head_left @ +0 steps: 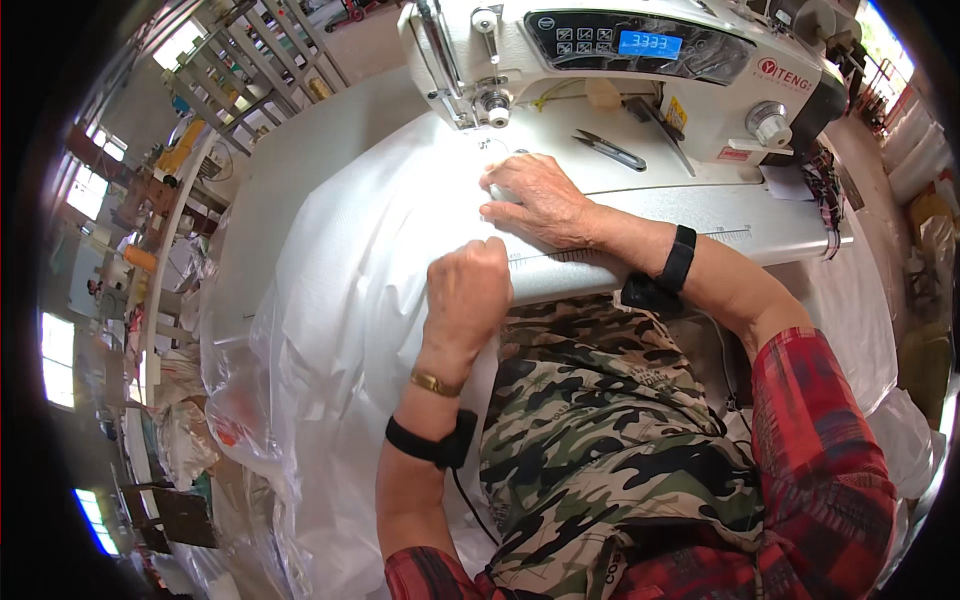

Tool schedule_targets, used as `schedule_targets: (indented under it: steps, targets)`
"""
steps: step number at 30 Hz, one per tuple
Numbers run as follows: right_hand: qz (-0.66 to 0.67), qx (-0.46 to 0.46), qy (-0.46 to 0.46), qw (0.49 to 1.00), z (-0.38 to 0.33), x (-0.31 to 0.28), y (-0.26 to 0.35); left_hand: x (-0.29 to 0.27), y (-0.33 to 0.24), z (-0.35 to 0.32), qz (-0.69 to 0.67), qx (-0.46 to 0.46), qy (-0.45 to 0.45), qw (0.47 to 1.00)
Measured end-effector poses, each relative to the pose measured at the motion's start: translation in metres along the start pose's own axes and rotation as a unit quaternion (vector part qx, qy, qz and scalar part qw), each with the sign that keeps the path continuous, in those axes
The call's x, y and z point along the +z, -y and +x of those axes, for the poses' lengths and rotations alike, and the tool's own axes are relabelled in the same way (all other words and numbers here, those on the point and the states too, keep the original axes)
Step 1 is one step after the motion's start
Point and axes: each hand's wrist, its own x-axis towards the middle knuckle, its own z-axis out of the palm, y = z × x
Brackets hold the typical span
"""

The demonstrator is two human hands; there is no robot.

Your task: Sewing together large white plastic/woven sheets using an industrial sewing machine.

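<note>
A large white sheet of thin, slightly shiny fabric (340, 240) spreads over the sewing machine bed and hangs down at the left toward my lap. My left hand (468, 295) is closed in a fist on the sheet's right edge, at the front of the table. Farther up, my right hand (545, 200) has thumb and fingers pinched together on the same edge, just below the needle area. The white sewing machine (455, 85) stands over the sheet's far end. Glare from its lamp washes out the fabric near the presser foot.
Thread snips (612, 150) and a dark narrow tool (660, 130) lie on the bed right of the needle. A ruler scale (735, 236) runs along the table's front edge. Metal racks (250, 60) stand at the far left, and clear plastic (235, 400) hangs beside the sheet.
</note>
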Motion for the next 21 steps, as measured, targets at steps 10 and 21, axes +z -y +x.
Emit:
schedule_targets:
  steps: [10,21]
  targets:
    - [0.006,0.051,-0.058,0.997,0.011,0.011,-0.009,0.018,0.024,0.085,0.043,-0.042,0.062,0.996]
    - [0.03,0.035,-0.122,0.991,0.001,0.002,0.003,-0.019,-0.055,-0.083,-0.188,-0.055,-0.062,0.979]
